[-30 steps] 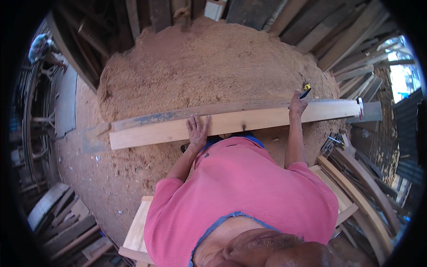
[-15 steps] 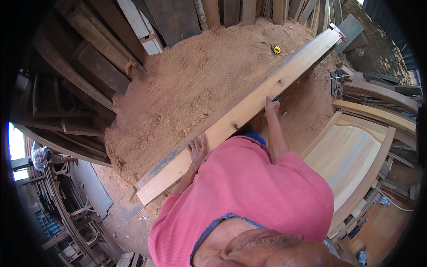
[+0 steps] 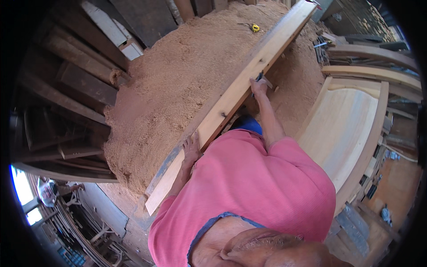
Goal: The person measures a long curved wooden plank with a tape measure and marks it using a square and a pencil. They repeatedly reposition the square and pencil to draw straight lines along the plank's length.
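Note:
A long pale plank point(image 3: 242, 91) runs diagonally from near my left side to the far right, with a few dark knots on its face. My left hand point(image 3: 192, 150) lies on the plank's near part, fingers stretched out over its surface. Farther along, my right hand point(image 3: 259, 86) is closed round a small dark hand tool point(image 3: 259, 76) at the plank's right edge. A pale flat piece sticks out beside that hand; its exact kind is too small to tell. The plank's darker side edge shows below its face.
Sawdust point(image 3: 169, 84) covers the floor beyond the plank, with a yellow tape measure point(image 3: 255, 27) on it. A curved-framed wooden panel point(image 3: 342, 129) stands to my right. Dark boards point(image 3: 89, 82) lean at the left. Another person point(image 3: 48, 191) is at the far left.
The whole view has turned, so the plank appears steeper. The dark tool in my right hand now shows above the hand, at the plank's edge. My left hand remains on the plank.

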The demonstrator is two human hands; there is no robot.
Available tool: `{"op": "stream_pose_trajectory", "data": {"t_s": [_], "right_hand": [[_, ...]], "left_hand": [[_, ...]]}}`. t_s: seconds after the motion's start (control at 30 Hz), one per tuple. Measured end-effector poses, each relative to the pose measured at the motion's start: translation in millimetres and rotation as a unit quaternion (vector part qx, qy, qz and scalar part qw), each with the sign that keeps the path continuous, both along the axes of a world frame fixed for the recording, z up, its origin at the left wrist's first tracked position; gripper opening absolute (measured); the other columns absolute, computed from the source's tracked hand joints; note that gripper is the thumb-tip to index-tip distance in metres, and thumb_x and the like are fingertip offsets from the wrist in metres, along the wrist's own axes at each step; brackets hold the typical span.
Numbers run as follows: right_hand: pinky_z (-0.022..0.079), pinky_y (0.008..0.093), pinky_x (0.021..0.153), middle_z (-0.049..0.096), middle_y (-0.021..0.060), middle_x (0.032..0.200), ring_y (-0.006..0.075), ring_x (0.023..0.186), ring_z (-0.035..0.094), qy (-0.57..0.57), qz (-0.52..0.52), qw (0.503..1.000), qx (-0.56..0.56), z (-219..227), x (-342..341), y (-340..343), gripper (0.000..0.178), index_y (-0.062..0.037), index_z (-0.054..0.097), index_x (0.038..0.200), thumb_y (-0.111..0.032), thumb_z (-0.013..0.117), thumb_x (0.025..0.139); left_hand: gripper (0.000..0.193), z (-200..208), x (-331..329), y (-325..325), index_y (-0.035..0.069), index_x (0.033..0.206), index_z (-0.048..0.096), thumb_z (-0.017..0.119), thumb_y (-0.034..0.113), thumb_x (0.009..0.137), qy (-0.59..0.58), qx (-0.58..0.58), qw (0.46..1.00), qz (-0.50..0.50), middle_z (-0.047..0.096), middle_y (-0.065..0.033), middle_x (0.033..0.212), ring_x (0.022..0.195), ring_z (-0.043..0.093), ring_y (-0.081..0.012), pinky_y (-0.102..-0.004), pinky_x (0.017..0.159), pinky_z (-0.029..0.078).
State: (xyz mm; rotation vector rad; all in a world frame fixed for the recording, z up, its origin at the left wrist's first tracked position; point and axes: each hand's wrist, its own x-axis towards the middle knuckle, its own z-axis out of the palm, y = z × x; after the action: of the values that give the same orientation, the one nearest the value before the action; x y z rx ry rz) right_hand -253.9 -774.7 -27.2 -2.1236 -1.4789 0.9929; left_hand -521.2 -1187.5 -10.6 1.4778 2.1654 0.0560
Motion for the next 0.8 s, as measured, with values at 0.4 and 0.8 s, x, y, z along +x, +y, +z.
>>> {"op": "stream_pose_trajectory", "data": {"t_s": [0.4,0.8], "right_hand": [[0.057,0.0522,0.098,0.074,0.0356,0.111,0.0495,0.112,0.072,0.020,0.026,0.999,0.036,70,-44,-52,0.063,0.0104,0.073,0.107,-0.052,0.071,0.098],[0.053,0.0540,0.098,0.071,0.0309,0.110,0.0477,0.110,0.069,0.021,0.061,0.980,0.190,135,-35,-62,0.053,0.0061,0.070,0.106,-0.047,0.066,0.102]], "left_hand": [[0.114,66,-76,29,0.000,0.167,0.028,0.080,0.026,0.070,-0.191,-0.150,0.967,-0.073,0.066,-0.0344,0.138,0.129,0.066,-0.0453,-0.0452,0.113,0.055],[0.075,40,-116,26,0.004,0.142,0.064,0.075,0.025,0.071,-0.233,-0.086,0.968,-0.037,0.076,-0.0277,0.123,0.117,0.073,-0.0439,-0.0473,0.103,0.059]]}}
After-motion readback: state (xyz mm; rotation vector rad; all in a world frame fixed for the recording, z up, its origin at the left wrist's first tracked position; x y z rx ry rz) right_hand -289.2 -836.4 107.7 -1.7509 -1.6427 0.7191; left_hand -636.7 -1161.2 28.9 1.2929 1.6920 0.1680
